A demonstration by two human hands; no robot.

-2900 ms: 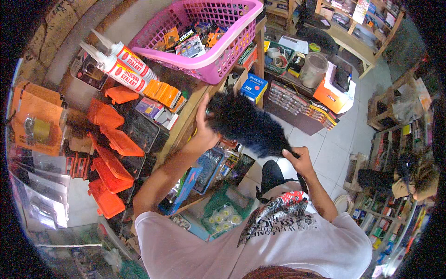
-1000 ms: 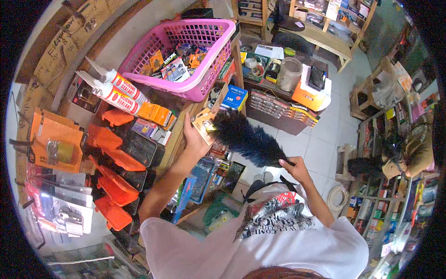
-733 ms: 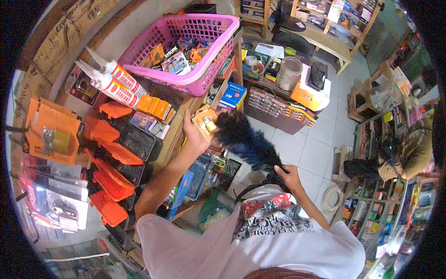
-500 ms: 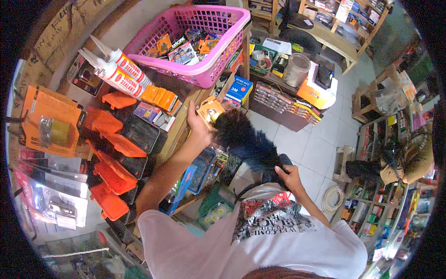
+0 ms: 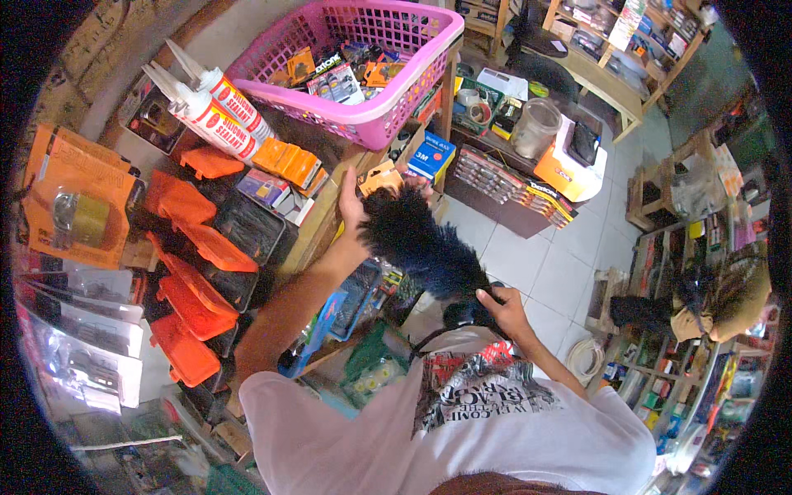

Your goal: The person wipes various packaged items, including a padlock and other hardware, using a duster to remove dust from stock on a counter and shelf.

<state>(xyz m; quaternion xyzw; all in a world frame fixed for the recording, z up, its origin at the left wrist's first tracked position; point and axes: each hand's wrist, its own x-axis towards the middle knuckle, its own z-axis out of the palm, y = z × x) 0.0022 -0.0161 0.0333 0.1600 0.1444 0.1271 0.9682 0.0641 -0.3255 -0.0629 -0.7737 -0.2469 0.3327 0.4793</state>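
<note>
A fluffy black duster stretches between my two hands. My right hand is closed around its near end, in front of my shirt. The duster's far end lies over a small orange carded pack, hiding most of its front. My left hand holds this pack beside the wooden table edge, thumb along its left side; the other fingers are mostly covered by the card and the duster.
On the left stand white sealant tubes, small orange boxes and open cases with orange lids. A pink basket of packaged goods sits ahead. Beyond it are a blue box and a clear jar. Stocked shelves line the right.
The duster has swept up over the front of the orange pack, covering the part that showed before. My left hand still holds the pack, and my right hand still grips the duster.
</note>
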